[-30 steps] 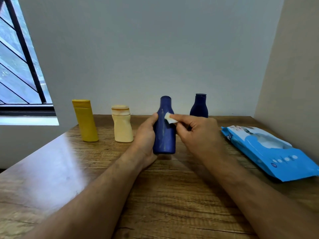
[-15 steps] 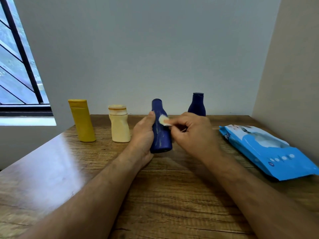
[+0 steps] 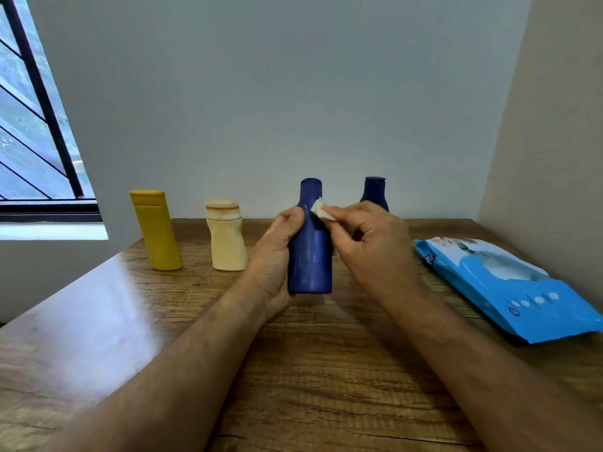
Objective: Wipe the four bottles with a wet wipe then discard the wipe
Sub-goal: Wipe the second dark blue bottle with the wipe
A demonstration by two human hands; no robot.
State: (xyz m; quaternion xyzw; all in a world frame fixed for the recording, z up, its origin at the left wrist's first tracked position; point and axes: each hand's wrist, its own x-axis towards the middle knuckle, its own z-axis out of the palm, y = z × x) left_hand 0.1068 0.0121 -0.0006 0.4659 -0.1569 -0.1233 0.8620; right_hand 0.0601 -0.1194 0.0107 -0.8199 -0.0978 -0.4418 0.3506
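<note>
Left hand [image 3: 275, 256] gripping the tall blue bottle [image 3: 310, 256] upright on the tabletop [image 3: 310, 370]; right hand [image 3: 372, 246] pinching the wet wipe [image 3: 321, 210] against its neck; yellow bottle [image 3: 156, 230], cream bottle [image 3: 226, 236], dark blue bottle [image 3: 374, 192] standing behind, wipes pack [image 3: 509, 285] lying on the right

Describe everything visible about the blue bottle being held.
The blue bottle looks like glossy plastic, with a straight body narrowing to a slim neck and a matching blue cap. It stands about upright, its base at or just above the wooden table. The left hand grips its left side; the right hand pinches a small white wipe against its shoulder.
</note>
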